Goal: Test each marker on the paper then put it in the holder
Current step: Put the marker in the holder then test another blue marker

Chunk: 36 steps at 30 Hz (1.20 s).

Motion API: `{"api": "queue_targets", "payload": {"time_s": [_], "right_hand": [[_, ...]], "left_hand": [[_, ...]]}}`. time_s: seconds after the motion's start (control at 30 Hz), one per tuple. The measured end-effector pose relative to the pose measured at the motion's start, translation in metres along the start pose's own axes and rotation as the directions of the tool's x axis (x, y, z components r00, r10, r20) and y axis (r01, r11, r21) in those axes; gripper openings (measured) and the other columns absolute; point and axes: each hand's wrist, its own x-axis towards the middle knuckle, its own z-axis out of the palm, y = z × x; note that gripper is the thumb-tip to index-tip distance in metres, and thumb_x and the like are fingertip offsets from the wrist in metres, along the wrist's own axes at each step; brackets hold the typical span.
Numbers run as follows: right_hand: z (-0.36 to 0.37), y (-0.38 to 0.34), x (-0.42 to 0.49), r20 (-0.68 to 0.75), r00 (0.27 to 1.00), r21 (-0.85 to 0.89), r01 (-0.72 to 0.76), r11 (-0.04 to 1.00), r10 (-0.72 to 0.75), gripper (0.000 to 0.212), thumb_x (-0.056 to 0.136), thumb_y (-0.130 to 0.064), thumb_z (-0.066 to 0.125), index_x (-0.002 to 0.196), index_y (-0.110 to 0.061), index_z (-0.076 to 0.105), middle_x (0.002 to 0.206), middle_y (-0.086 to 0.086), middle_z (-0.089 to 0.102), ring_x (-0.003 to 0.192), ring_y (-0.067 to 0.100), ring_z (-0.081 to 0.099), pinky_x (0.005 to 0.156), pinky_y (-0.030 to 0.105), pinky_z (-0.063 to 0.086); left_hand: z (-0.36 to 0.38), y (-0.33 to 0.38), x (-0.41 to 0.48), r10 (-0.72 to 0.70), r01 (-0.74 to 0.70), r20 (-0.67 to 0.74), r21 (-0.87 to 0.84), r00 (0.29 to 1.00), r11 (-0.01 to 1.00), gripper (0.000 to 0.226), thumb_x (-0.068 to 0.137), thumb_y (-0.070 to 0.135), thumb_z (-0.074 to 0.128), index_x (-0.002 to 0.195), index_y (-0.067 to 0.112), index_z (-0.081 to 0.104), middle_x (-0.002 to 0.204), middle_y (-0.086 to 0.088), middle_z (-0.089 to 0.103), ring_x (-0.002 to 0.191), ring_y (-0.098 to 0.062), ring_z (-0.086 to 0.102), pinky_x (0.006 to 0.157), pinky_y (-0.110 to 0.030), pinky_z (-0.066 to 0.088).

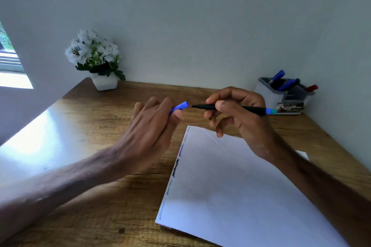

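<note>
Over the paper (251,186), the left hand (152,124) pinches the cap (180,106) and the right hand (241,114) grips the marker (202,106), whose bare tip could miss the cap and ink skin.

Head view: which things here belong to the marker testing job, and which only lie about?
Job:
black marker, held by the right hand
blue cap, held by the left hand
paper with test scribbles
holder with other markers

Lying about:
potted white flowers
wooden desk, only the support
</note>
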Motion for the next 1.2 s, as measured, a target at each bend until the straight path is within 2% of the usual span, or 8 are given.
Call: {"api": "queue_targets", "payload": {"time_s": [0.27, 0.47, 0.7, 0.77, 0.83, 0.93, 1.07, 1.2], "right_hand": [[-0.001, 0.002, 0.0, 0.037, 0.999, 0.069, 0.028, 0.997, -0.031, 0.02, 0.09, -0.001, 0.052, 0.094, 0.001, 0.072, 0.076, 0.021, 0.072, 0.058, 0.027, 0.066, 0.046, 0.029, 0.052], [-0.006, -0.002, 0.001, -0.031, 0.999, 0.097, 0.038, 0.995, -0.035, 0.022, 0.086, -0.001, 0.052, 0.086, -0.005, 0.074, 0.071, 0.021, 0.07, 0.052, 0.027, 0.062, 0.044, 0.028, 0.05], [-0.002, 0.002, 0.001, 0.059, 0.998, 0.018, -0.027, 0.999, 0.026, 0.013, 0.091, -0.002, 0.058, 0.094, 0.002, 0.069, 0.077, 0.02, 0.073, 0.058, 0.026, 0.067, 0.046, 0.028, 0.052], [0.002, 0.0, 0.001, 0.072, 0.995, 0.004, -0.065, 0.998, 0.064, 0.008, 0.094, -0.004, 0.065, 0.098, 0.003, 0.065, 0.081, 0.02, 0.076, 0.063, 0.029, 0.072, 0.045, 0.031, 0.055], [0.007, -0.004, 0.001, 0.066, 0.993, -0.024, -0.092, 0.995, 0.093, 0.017, 0.09, -0.012, 0.067, 0.094, 0.004, 0.063, 0.081, 0.019, 0.077, 0.063, 0.03, 0.074, 0.043, 0.031, 0.056], [0.011, -0.006, 0.002, 0.045, 0.994, -0.045, -0.093, 0.995, 0.096, 0.021, 0.085, -0.016, 0.069, 0.083, 0.004, 0.062, 0.067, 0.017, 0.074, 0.044, 0.024, 0.065, 0.036, 0.023, 0.046], [0.01, -0.005, 0.002, 0.059, 0.997, -0.021, -0.058, 0.998, 0.059, 0.018, 0.086, -0.011, 0.069, 0.079, 0.003, 0.062, 0.063, 0.017, 0.072, 0.039, 0.021, 0.059, 0.035, 0.02, 0.042], [0.008, -0.005, 0.003, 0.133, 0.99, -0.031, -0.047, 0.998, 0.051, 0.021, 0.087, -0.011, 0.068, 0.083, 0.009, 0.061, 0.07, 0.018, 0.075, 0.046, 0.023, 0.066, 0.036, 0.023, 0.047]], "left_hand": [[-0.001, -0.003, 0.002, 0.133, -0.138, 0.048, 0.127, 0.99, 0.982, 0.018, 0.109, 0.03, 0.035, 0.101, 0.028, 0.051, 0.085, 0.015, 0.042, 0.081, -0.012, 0.035, 0.073, -0.035, 0.03], [0.0, -0.008, 0.002, 0.146, -0.15, 0.035, 0.162, 0.989, 0.975, 0.023, 0.109, 0.031, 0.035, 0.108, 0.025, 0.057, 0.091, 0.02, 0.037, 0.084, -0.009, 0.031, 0.075, -0.031, 0.023], [-0.001, -0.006, 0.003, 0.176, -0.185, 0.067, 0.158, 0.982, 0.97, 0.027, 0.109, 0.033, 0.035, 0.114, 0.025, 0.059, 0.095, 0.021, 0.041, 0.086, -0.007, 0.035, 0.076, -0.032, 0.027], [-0.002, -0.005, 0.003, 0.177, -0.186, 0.082, 0.126, 0.981, 0.974, 0.027, 0.11, 0.032, 0.035, 0.114, 0.024, 0.06, 0.093, 0.02, 0.048, 0.085, -0.008, 0.041, 0.076, -0.032, 0.028], [-0.003, -0.003, 0.002, 0.197, -0.204, 0.09, 0.074, 0.976, 0.976, 0.023, 0.109, 0.031, 0.035, 0.109, 0.027, 0.057, 0.089, 0.018, 0.053, 0.084, -0.01, 0.047, 0.076, -0.032, 0.03], [-0.004, 0.0, 0.002, 0.207, -0.204, 0.094, -0.046, 0.974, 0.978, 0.017, 0.109, 0.026, 0.039, 0.096, 0.034, 0.045, 0.081, 0.016, 0.051, 0.077, -0.008, 0.046, 0.071, -0.026, 0.033], [-0.005, 0.001, 0.004, 0.152, -0.125, 0.106, -0.223, 0.983, 0.967, 0.023, 0.108, 0.022, 0.044, 0.091, 0.02, 0.06, 0.076, 0.012, 0.056, 0.071, -0.012, 0.053, 0.061, -0.024, 0.037], [-0.007, 0.003, 0.003, 0.123, -0.057, 0.168, -0.352, 0.978, 0.934, 0.028, 0.109, 0.024, 0.044, 0.084, 0.026, 0.055, 0.068, 0.009, 0.054, 0.059, -0.016, 0.052, 0.054, -0.028, 0.039]]}}
